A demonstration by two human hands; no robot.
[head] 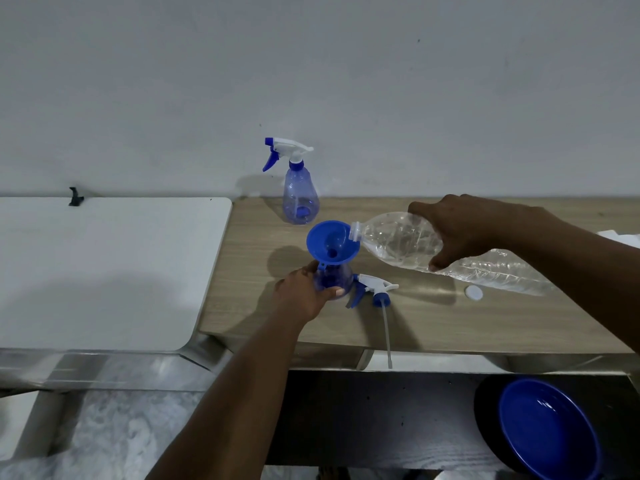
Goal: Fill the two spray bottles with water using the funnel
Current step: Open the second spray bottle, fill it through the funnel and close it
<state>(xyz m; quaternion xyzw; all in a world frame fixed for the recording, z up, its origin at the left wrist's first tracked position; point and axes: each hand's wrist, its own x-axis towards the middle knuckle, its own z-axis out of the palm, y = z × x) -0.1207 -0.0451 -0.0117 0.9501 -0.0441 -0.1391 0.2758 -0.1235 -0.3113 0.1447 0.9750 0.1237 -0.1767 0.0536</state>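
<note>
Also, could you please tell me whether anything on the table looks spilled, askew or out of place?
No spill shows. One oddity: the removed spray head lies on its side on the wooden table, and its dip tube pokes out past the front edge, where an arm might catch it.

A plain indoor room, perhaps in a home: a wood-grain table (433, 327) stands against a bare white wall (346, 81), over marbled floor tiles (131, 427).

Blue funnel (332, 244), white cap (473, 293)
</note>
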